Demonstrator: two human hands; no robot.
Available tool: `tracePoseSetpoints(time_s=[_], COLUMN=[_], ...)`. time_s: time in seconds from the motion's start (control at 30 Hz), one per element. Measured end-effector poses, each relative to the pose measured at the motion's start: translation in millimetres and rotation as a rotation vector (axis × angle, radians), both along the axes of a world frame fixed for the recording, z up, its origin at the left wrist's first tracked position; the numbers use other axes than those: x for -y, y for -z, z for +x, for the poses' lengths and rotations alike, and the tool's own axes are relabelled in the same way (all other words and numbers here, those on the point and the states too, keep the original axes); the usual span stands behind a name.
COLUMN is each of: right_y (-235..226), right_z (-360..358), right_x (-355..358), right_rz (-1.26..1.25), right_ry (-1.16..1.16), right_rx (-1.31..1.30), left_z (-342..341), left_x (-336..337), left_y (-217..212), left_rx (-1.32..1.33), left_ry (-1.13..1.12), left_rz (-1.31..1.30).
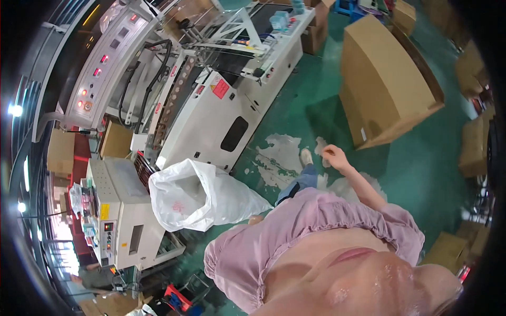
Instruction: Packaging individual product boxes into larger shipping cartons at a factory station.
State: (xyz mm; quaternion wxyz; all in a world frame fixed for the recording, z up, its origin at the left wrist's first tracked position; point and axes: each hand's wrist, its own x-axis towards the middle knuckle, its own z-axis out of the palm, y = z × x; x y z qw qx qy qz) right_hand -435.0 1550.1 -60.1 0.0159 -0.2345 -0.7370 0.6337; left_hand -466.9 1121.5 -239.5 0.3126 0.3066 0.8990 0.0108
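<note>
My right hand (335, 156) is stretched out over the green floor (421, 168), its fingers curled in with nothing in them. It hangs near a large cardboard box (385, 84). Only a small bit of my left hand (255, 219) shows past the pink sleeve, at the lower edge of an open white sack (195, 196); its fingers are hidden. The sack leans against a small white machine (124, 210). Between the two hands I see my leg in jeans and a light shoe (305, 156).
A long white machine (221, 116) with a grey control panel (105, 58) and black cables runs along the left. More cardboard boxes (474, 147) stand at the right and far end. Worn pale patches (282, 155) mark the floor. A red crate (176, 297) lies lower left.
</note>
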Motion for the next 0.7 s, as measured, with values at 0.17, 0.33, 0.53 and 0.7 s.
tracePoseSetpoints(time_s=[0.17, 0.33, 0.53, 0.7], right_y=[0, -22, -6, -6], right_z=[-99, -182, -224, -307], right_x=[-58, -149, -285, -371], right_rz=[-0.055, 0.104, 0.063, 0.055], right_ry=[-0.288, -0.242, 0.113, 0.077], right_rx=[0.005, -0.188, 0.051, 0.006], left_z=[-97, -255, -388, -436], left_x=[-115, -296, -507, -591], left_y=[-50, -107, -196, -215], left_rx=[-0.199, 0.099, 0.129, 0.2], left_ry=[-0.08, -0.639, -0.664, -0.682], left_rz=[0.102, 0.537, 0.641, 0.774])
